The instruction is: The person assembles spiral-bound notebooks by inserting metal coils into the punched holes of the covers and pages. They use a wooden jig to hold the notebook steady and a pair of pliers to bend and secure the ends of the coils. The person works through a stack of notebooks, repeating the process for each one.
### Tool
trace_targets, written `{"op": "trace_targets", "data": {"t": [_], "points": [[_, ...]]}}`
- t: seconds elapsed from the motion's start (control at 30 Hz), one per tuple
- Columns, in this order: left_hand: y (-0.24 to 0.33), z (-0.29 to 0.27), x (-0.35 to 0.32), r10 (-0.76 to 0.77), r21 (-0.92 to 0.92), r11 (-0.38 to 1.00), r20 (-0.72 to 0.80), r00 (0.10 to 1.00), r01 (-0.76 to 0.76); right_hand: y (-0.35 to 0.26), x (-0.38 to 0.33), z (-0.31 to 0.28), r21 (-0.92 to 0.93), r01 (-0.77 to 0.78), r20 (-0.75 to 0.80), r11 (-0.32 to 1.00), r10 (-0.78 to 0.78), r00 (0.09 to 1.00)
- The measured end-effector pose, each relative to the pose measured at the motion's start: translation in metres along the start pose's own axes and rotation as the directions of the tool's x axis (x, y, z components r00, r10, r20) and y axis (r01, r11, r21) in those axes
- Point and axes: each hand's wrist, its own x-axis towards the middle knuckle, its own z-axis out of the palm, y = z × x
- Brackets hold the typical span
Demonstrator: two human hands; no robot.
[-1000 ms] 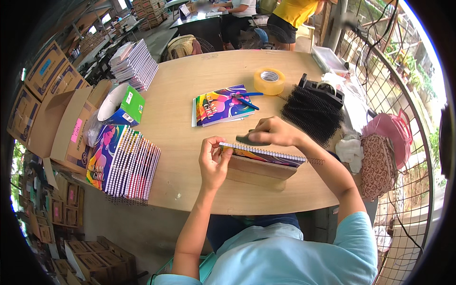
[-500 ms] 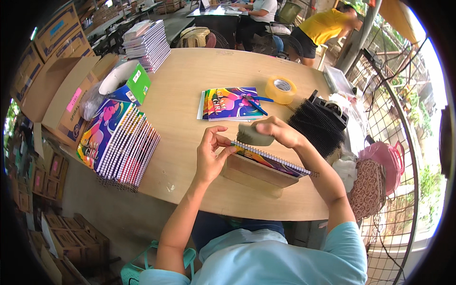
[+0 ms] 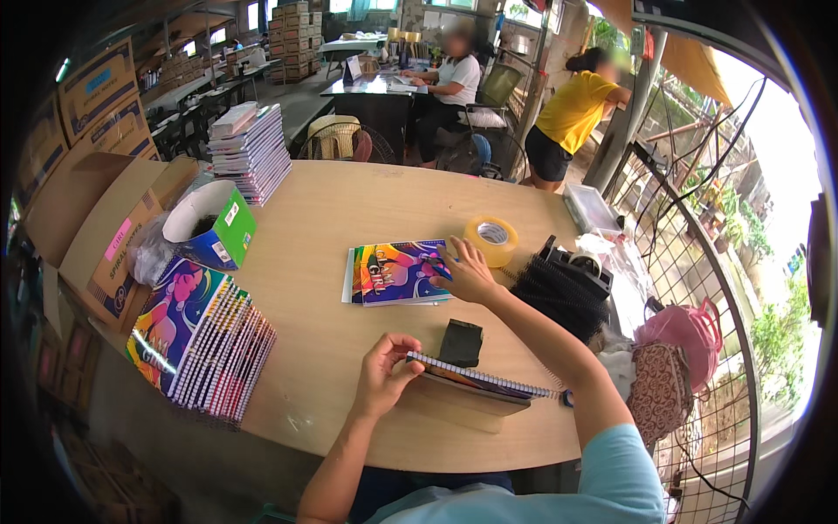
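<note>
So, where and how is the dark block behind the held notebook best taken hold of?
The dark block is probably best pinched by its left and right edges, coming from above and the far side: it looks squarish, those edges are uncovered, and the held notebook crowds its near edge.

Right hand (image 3: 467,272) is blocking whatever's under it
Can't tell if it grips anything. Some left hand (image 3: 384,371) fingers are tucked out of sight at the notebook (image 3: 476,379). Blue bit (image 3: 567,398) by the right forearm (image 3: 543,339) is partly covered, too small to ID. Dark stuff (image 3: 206,225) in the green box (image 3: 236,229): can't make it out.
</note>
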Motion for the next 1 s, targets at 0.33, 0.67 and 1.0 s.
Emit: {"op": "trace_targets", "data": {"t": [0.33,0.67,1.0], "points": [[-0.008,0.014,-0.002,0.042,0.144,0.989,-0.093,0.995,-0.028,0.01,0.014,0.033,-0.199,0.18,-0.131,0.963,-0.208,0.969],[0.008,0.021,-0.022,-0.055,-0.117,0.993,-0.173,0.983,0.035,-0.093,-0.071,-0.177,0.149,0.595,-0.143,0.79,-0.578,0.803],[0.0,0.013,-0.009,-0.005,-0.119,0.993,-0.109,0.994,-0.008,-0.127,-0.1,-0.215,-0.386,0.687,-0.171,0.615,-0.78,0.602]]}}
